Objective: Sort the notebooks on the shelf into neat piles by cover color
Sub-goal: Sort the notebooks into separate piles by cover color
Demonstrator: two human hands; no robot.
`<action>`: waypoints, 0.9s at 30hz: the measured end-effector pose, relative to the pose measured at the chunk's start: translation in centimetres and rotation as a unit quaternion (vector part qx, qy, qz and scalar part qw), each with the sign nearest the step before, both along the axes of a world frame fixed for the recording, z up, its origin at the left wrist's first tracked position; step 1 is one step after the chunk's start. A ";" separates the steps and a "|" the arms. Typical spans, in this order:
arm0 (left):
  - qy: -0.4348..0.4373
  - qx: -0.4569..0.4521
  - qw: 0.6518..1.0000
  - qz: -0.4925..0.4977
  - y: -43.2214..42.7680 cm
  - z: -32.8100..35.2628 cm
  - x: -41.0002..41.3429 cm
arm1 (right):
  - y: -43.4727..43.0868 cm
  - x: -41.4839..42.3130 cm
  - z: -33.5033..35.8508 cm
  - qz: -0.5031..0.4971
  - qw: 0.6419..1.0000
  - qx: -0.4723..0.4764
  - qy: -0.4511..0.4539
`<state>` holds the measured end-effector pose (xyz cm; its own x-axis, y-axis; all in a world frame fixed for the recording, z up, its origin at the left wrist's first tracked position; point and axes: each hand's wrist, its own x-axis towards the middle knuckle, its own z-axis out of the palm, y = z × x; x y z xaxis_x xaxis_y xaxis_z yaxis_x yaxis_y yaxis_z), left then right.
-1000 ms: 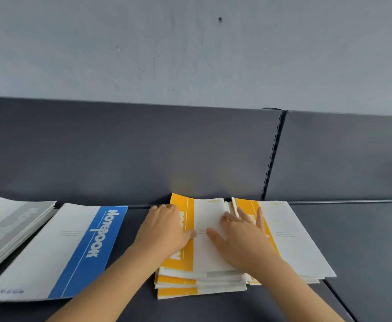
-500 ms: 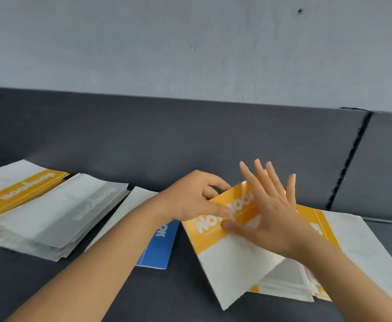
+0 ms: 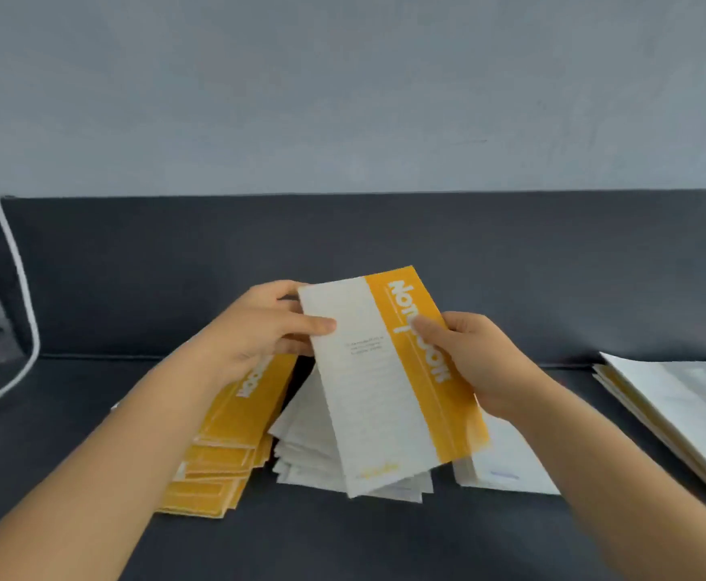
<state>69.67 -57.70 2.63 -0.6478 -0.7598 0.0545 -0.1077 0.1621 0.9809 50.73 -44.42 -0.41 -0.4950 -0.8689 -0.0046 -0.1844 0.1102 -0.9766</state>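
I'm gripping the yellow notebook (image 3: 389, 396) with my left hand (image 3: 259, 329) and right hand (image 3: 472, 362), aiming to lay it squarely on the yellow pile (image 3: 221, 471).

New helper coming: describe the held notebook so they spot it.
Start at the dark shelf under the grey wall. Over its middle piles, the left hand and right hand hold one yellow-banded notebook. It alone is lifted; the others lie stacked.
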 end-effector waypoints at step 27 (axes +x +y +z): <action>-0.449 -0.493 0.745 -0.021 -4.6 -2.9 3.6 | -7.2 9.5 -0.8 -0.053 0.779 0.245 0.574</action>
